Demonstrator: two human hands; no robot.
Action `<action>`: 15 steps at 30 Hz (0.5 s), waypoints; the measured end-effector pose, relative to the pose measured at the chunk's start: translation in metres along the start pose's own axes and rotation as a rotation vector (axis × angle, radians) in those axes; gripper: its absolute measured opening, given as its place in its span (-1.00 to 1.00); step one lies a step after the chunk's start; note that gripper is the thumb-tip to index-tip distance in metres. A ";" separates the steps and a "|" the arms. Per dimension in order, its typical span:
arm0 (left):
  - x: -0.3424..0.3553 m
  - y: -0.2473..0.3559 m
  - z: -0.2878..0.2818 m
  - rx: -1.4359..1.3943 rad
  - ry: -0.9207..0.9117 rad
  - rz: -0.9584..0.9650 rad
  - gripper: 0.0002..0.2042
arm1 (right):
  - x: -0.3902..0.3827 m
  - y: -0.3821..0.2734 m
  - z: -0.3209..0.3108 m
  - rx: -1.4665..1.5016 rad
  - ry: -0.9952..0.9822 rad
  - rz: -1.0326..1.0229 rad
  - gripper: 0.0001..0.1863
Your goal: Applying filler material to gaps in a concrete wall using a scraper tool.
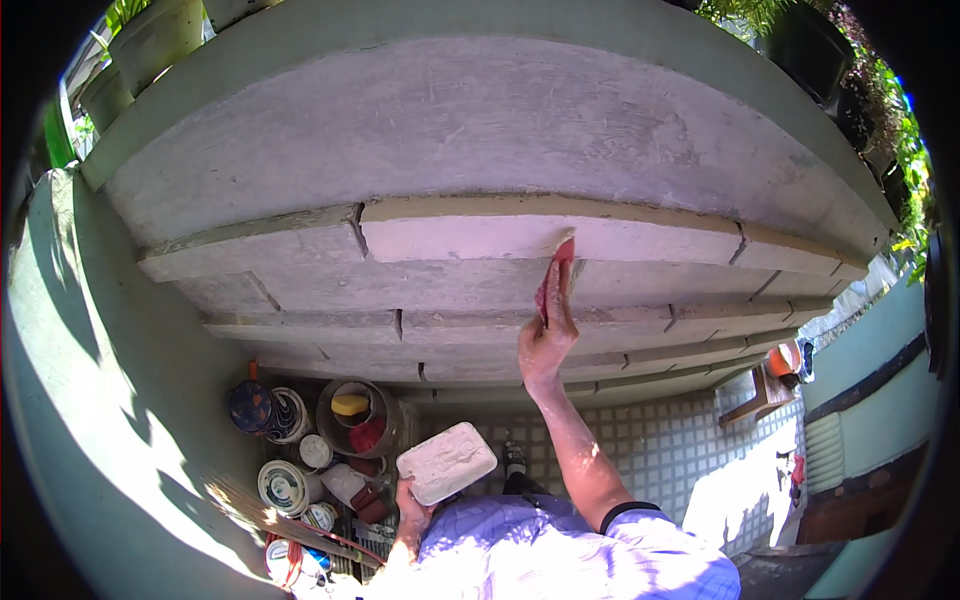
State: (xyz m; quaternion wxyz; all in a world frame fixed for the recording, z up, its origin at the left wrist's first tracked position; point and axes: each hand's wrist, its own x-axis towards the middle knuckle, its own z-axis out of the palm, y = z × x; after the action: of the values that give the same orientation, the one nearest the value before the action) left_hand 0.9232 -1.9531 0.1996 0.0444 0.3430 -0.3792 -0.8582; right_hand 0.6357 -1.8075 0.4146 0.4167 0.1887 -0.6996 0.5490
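Pale wall (400,120) facing us — right hand (548,345), fingers closed on red tool (564,258); left hand (413,510) grips white tray (462,484) — one-sided hold, so paste (448,455) might tip off.

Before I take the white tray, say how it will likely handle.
The white tray probably feels heavy for its size, given the pale filling across it. It might tip if nudged, since the left hand grips one end. Its straight sides suggest stiffness.

A sunlit yard — probably a home's — with tiled floor (640,440), pale green wall (70,430), buckets (285,487) and potted plants (158,42).
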 end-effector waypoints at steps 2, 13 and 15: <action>-0.001 0.000 0.001 0.001 0.016 -0.006 -0.39 | -0.011 -0.011 0.011 -0.058 -0.089 -0.089 -0.13; 0.003 -0.015 -0.017 -0.050 0.101 0.031 -0.42 | 0.012 0.014 -0.035 0.212 0.196 0.207 -0.71; -0.002 -0.009 -0.014 -0.030 0.082 0.008 -0.43 | 0.013 0.034 -0.037 0.237 0.243 0.217 -0.72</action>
State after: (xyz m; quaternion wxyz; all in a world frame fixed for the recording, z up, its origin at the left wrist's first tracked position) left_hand 0.9349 -1.9549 0.1879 0.0687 0.3758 -0.3654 -0.8489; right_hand 0.6171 -1.7594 0.4058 0.4113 0.0921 -0.5907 0.6881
